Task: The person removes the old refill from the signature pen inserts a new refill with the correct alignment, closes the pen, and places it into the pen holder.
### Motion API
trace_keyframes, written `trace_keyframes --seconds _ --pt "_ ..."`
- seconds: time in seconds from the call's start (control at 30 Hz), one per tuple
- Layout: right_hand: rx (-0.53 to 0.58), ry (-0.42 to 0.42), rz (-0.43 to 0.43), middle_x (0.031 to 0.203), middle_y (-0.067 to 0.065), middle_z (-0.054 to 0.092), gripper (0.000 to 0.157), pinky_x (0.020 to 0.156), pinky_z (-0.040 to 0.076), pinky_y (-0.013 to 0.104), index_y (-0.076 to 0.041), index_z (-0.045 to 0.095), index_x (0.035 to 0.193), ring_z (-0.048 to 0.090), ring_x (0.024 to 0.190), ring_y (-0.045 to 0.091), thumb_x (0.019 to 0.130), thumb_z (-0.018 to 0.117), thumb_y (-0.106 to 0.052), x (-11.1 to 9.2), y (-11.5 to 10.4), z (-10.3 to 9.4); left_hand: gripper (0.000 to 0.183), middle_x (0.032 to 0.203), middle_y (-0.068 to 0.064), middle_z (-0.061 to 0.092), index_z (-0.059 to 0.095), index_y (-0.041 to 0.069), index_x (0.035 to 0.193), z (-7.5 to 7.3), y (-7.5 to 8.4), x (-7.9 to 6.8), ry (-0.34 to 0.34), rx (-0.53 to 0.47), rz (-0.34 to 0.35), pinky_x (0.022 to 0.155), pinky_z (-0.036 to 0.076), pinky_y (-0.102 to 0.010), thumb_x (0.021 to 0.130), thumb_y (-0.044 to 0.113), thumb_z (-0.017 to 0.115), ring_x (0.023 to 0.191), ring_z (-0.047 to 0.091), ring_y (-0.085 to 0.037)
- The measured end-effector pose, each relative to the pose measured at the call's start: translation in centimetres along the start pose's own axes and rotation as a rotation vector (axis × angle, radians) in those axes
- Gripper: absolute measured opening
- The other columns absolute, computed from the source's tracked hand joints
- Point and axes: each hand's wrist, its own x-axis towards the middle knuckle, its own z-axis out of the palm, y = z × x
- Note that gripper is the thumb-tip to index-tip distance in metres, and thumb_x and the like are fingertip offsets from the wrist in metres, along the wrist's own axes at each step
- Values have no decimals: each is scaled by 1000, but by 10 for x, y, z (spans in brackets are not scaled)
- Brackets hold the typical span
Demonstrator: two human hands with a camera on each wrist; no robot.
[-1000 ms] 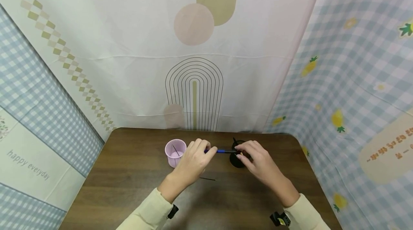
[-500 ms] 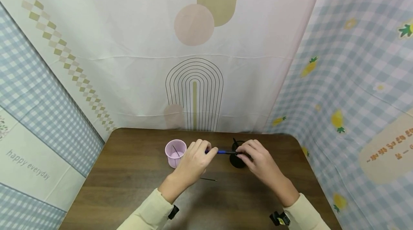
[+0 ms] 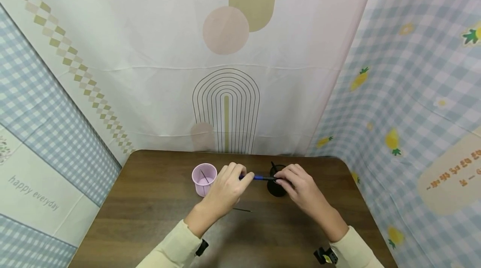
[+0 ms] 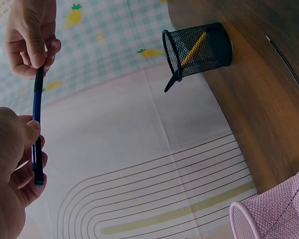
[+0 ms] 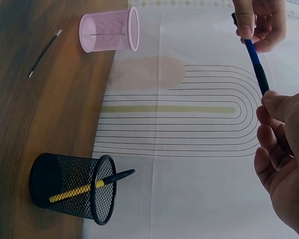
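Observation:
A blue pen [image 3: 259, 178] with a black grip section is held level above the table between both hands. My left hand [image 3: 224, 186] pinches its blue barrel between thumb and fingers. At the other end, the thumb and fingertips of my right hand [image 3: 303, 188] pinch the black section and hide the pen's end. In the left wrist view, the barrel's dark end [image 4: 38, 179] sticks out past the left thumb. A thin dark rod like a pen refill [image 5: 44, 54] lies on the table below the hands.
A pink mesh pen cup [image 3: 200, 188] stands at the left with a thin dark rod [image 3: 204, 175] in it. Behind the right hand is a black mesh pen cup [image 5: 70, 184] holding a yellow and black pen [image 5: 92, 188]. Fabric hangs along the wooden table's [image 3: 150, 201] back edge.
One second ago the right fingertips were less closed over the pen's black end; since then they have come together on it. The left hand and both cups have stayed put.

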Motion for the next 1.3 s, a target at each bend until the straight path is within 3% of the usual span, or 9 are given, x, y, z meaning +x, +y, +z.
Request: trace_keyframes --seconds 0.4,0.77,1.0,1.3 --pt "-5 -32 26 98 -6 68 19 74 49 18 -13 73 105 59 90 9 89 75 -2 0 -2 1 22 95 -5 59 69 10 108 0 0 1 17 6 23 64 40 -29 89 0 64 82 53 -20" --pt "-3 -30 29 100 -5 70 21 72 51 22 -13 73 107 60 90 9 90 75 -2 -1 0 -2 26 95 -4 58 69 10 109 0 0 1 14 11 22 63 41 -29 86 -1 68 81 52 -20" --pt "-27 -31 39 111 -2 69 31 71 47 18 -9 73 113 58 92 10 83 83 -5 -2 -2 -7 30 95 -4 58 68 11 109 -1 0 1 18 15 17 64 41 -29 82 -2 73 82 52 -20" --pt "-124 7 -22 105 0 68 32 78 49 29 -12 73 103 60 95 18 76 88 -4 1 -6 -6 33 95 -4 59 68 11 109 -1 0 1 16 17 17 64 42 -29 79 -1 77 82 52 -20"
